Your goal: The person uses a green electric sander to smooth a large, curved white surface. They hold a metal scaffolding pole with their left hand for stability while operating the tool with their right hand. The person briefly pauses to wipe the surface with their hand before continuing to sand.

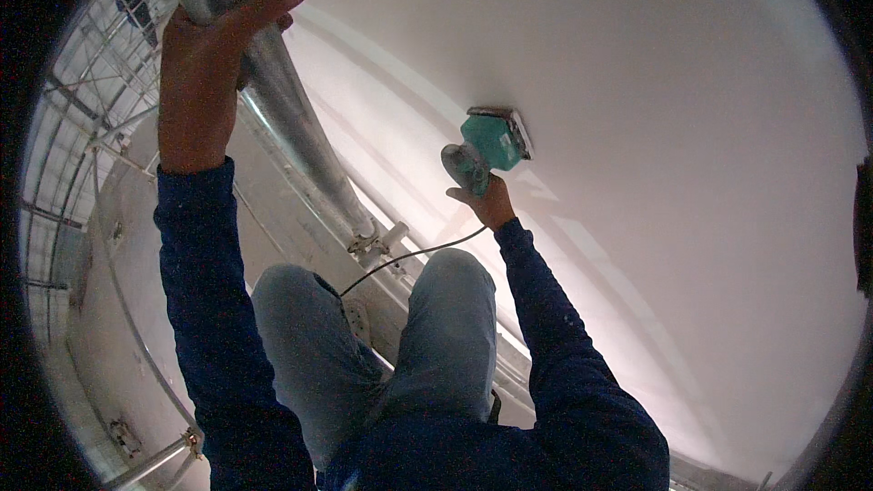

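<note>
In my right hand (491, 203) is a green electric sander (491, 143), its pad side turned to the pale wall (691, 127). A grey, dust-coated body part of the sander faces my thumb. From beneath that hand a black cord (409, 256) runs down to my knees. My left hand (214, 55) is wrapped round a thick metal scaffold pipe (296, 114) at the upper left, thumb across its top. Whether the pad touches the wall all along its edge cannot be made out.
A scaffold clamp (366, 244) joins the pipe near my knees. Below lies a grey platform (136, 245), with another tube and coupler (189, 442) at lower left. Far off at upper left, a person (134, 5) is among scaffold bars. My bent legs (441, 336) are between my arms.
</note>
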